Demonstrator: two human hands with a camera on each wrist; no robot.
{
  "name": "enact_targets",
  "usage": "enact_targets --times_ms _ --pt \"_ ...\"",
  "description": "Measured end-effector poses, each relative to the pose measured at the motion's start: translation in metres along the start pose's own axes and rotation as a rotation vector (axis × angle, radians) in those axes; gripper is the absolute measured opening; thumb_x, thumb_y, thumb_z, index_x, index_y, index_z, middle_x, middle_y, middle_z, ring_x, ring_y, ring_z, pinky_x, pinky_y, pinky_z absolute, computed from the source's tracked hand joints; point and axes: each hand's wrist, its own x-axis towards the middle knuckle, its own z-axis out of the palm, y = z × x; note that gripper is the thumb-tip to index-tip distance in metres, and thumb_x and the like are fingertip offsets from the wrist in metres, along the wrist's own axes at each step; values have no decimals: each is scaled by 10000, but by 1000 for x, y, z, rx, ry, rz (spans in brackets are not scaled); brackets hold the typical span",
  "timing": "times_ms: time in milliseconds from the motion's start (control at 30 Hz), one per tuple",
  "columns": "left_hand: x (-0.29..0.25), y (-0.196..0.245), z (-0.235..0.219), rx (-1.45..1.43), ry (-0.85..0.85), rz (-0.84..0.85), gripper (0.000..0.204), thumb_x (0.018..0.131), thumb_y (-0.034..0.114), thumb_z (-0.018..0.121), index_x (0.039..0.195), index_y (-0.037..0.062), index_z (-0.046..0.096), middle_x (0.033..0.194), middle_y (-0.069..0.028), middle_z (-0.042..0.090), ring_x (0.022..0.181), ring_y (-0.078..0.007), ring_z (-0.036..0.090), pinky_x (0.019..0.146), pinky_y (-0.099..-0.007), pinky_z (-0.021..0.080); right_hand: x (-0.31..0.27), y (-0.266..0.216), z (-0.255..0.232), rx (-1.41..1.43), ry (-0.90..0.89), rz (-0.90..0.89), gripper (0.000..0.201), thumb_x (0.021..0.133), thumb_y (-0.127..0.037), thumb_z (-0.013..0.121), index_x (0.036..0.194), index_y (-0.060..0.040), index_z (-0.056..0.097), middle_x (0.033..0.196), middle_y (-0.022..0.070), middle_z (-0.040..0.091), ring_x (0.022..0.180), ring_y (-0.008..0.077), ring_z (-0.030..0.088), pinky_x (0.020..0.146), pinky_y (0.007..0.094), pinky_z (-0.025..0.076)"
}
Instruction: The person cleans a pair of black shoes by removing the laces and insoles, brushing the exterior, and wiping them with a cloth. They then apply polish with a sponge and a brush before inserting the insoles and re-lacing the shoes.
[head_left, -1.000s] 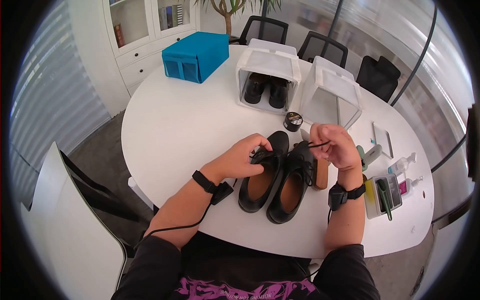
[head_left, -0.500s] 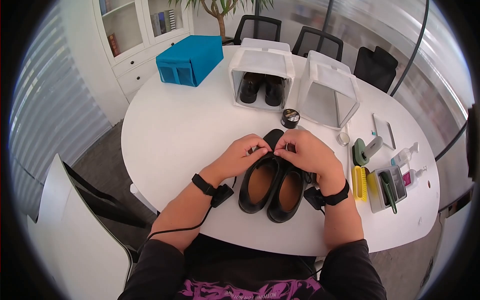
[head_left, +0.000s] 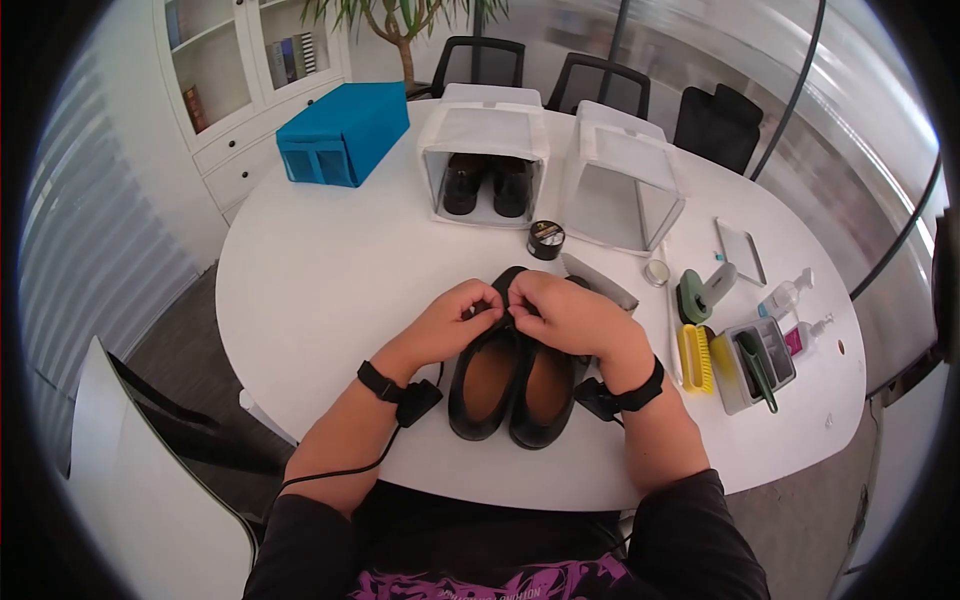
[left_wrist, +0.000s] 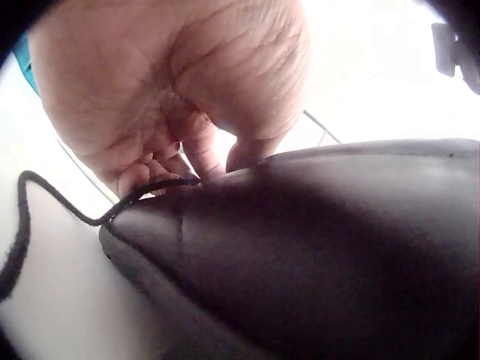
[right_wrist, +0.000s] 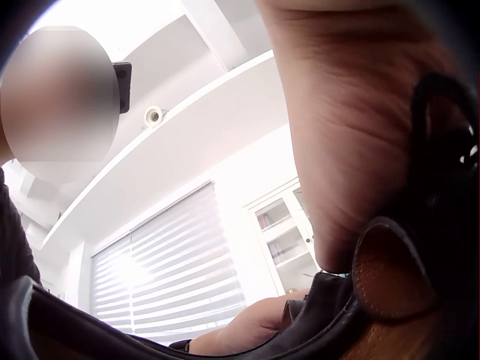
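Note:
Two black lace-up shoes with brown insoles stand side by side on the white table: the left shoe [head_left: 484,388] and the right shoe [head_left: 547,390]. Above the left shoe's lacing, my left hand [head_left: 450,325] and right hand [head_left: 570,312] meet with bent fingers. In the left wrist view a black shoelace [left_wrist: 98,223] runs over the shoe into the left fingertips. My right fingers pinch at the same lacing, their tips mostly hidden behind the hand. The right wrist view catches a dark lace loop [right_wrist: 420,112] and a shoe's brown lining [right_wrist: 394,274] below the palm.
A white box [head_left: 487,130] holding black shoes, another white box [head_left: 625,160] and a blue box [head_left: 345,130] line the back. Beyond the shoes sits a black tin [head_left: 545,240]. At right are a yellow brush [head_left: 695,358], a green brush [head_left: 692,297], a grey caddy [head_left: 738,385] and pump bottles [head_left: 785,297].
The right hand, earlier raised at the right with a lace end, has come left and down to meet the left hand over the left shoe. The head view has turned slightly right.

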Motion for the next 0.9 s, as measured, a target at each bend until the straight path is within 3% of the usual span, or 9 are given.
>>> enact_targets --times_ms 200,267,400,500,600,700,767,800,900 --pt "3 -19 5 183 90 237 103 1185 102 594 1256 55 652 1061 24 635 937 -68 553 832 -266 498 1 -3 -7 -7 -3 -33 149 1001 -114 729 1082 -26 640 933 153 701 853 334 683 800 428 561" --pt "1 -15 3 116 166 77 118 1208 115 558 1253 48 645 1056 10 632 928 -77 552 837 -283 507 -1 -10 -11 110 -22 54 181 964 -87 751 1097 -19 649 902 146 710 817 307 696 779 411 570" --pt "2 -9 -2 100 163 -8 114 1223 124 542 1238 56 632 1058 7 635 928 -72 556 835 -274 507 0 -8 -8 189 44 41 179 937 -63 761 1083 -9 673 883 142 723 790 288 709 761 402 577" --pt "2 -16 -1 48 195 54 100 1228 124 538 1272 67 608 1069 7 647 922 -67 571 815 -267 505 0 3 -3 11 61 27 151 928 -52 749 1063 -8 698 926 144 738 839 313 717 786 406 579" --pt "1 -10 3 -57 157 -31 116 1224 98 520 1317 69 584 1091 8 663 929 -57 580 790 -263 503 -1 3 0 -124 162 -94 126 909 -38 739 1028 -6 709 967 147 727 892 340 714 802 418 573" --pt "2 -5 5 -269 154 -7 149 1189 57 528 1329 72 574 1104 11 671 924 -55 583 761 -259 490 -2 -1 -3 -82 176 -39 107 894 -20 720 996 -5 691 1004 147 698 908 370 689 803 435 561" --pt "2 -1 -3 -596 169 -117 248 1083 -32 562 1296 95 579 1098 11 655 918 -85 589 780 -269 489 2 11 0 21 175 -129 61 890 0 684 944 1 655 1009 140 661 861 343 656 771 425 539" --pt "2 -5 -7 -593 168 -115 248 1083 -32 562 1296 95 579 1098 11 655 918 -85 589 780 -269 489 2 14 -2 20 178 -131 61 890 0 684 944 1 655 1009 140 661 861 343 656 771 425 539" --pt "3 -17 -24 -1049 140 -41 398 980 -111 556 1302 121 590 1061 -18 631 929 -122 611 808 -288 504 2 16 -10 141 120 -147 78 863 24 673 903 -5 612 1010 94 638 827 275 599 750 383 508"
